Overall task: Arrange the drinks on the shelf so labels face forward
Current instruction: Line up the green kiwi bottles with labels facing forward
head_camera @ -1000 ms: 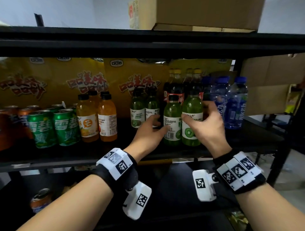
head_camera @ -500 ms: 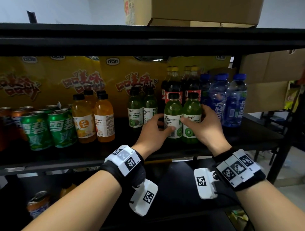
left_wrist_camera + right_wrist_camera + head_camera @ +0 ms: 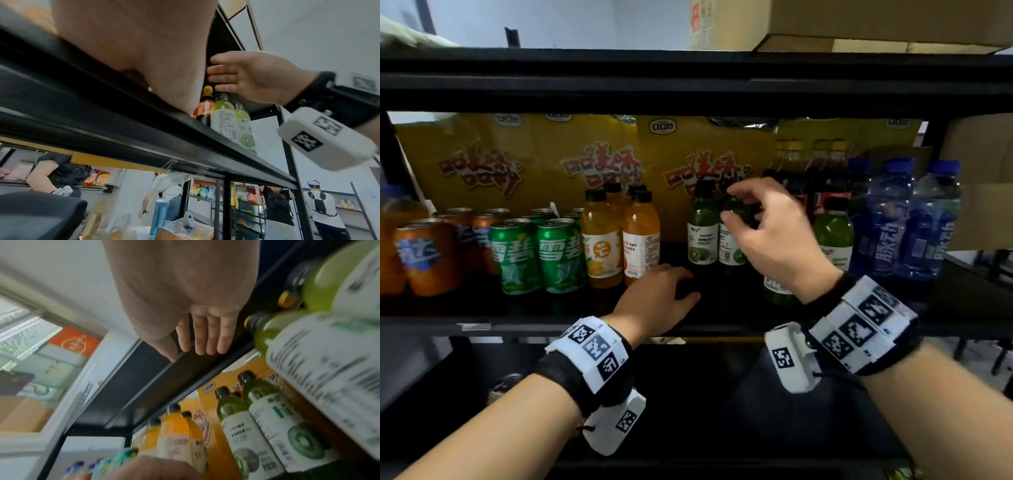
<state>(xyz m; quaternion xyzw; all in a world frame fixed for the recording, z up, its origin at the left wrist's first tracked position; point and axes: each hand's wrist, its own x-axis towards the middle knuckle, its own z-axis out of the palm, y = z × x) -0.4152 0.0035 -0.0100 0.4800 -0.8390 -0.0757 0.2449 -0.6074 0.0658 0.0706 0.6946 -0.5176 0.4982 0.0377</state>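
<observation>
On the black shelf (image 3: 722, 301), left hand (image 3: 654, 301) flat, right hand (image 3: 774, 236) raised, fingers (image 3: 211, 335) loosely apart, both holding nothing.

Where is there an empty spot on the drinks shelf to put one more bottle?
Bare shelf shows between the orange juice bottles and the kiwi bottles. The front strip holds the left hand. The cans and blue bottles stand crowded.

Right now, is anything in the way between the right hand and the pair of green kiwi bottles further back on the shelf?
Nothing visible is. The right hand hovers open just in front of the back kiwi bottles. The front kiwi bottles stand off to its right, and the left hand rests lower, on the shelf.
</observation>
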